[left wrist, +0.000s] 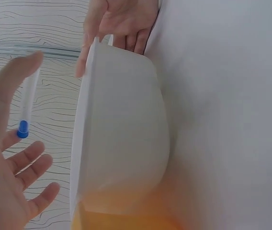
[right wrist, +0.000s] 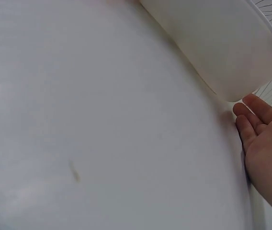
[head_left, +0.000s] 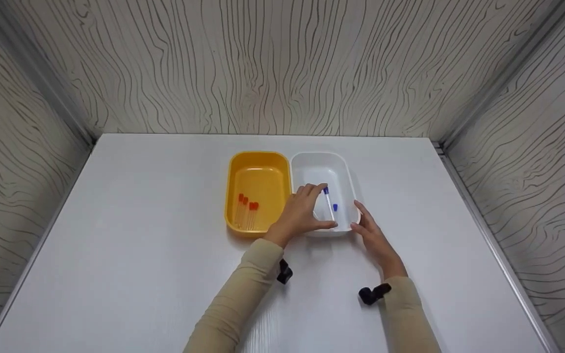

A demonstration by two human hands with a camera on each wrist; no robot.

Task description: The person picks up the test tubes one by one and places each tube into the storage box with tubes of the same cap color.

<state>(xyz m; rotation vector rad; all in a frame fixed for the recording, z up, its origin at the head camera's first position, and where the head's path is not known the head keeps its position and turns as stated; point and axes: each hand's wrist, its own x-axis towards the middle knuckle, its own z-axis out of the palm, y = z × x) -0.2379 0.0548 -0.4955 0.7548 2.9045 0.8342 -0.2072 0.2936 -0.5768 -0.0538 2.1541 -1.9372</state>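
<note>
My left hand (head_left: 298,213) reaches over the white tray (head_left: 318,159). Between its thumb and index finger it pinches a clear test tube (head_left: 330,203) by the two ends, the blue cap (left wrist: 23,129) at the index finger. The other fingers spread free in the left wrist view. Down in the white tray lies another blue-capped tube (head_left: 335,208), partly hidden. My right hand (head_left: 376,242) holds the tray's near right corner, thumb at the rim and fingers along the outer wall, as the right wrist view also shows.
Touching the white tray on its left stands a yellow tray (head_left: 258,179), with several red-capped tubes (head_left: 252,207) side by side in its near part. Both trays sit on a white table (head_left: 140,235). Wood-grain panels (head_left: 258,68) close off the back and sides.
</note>
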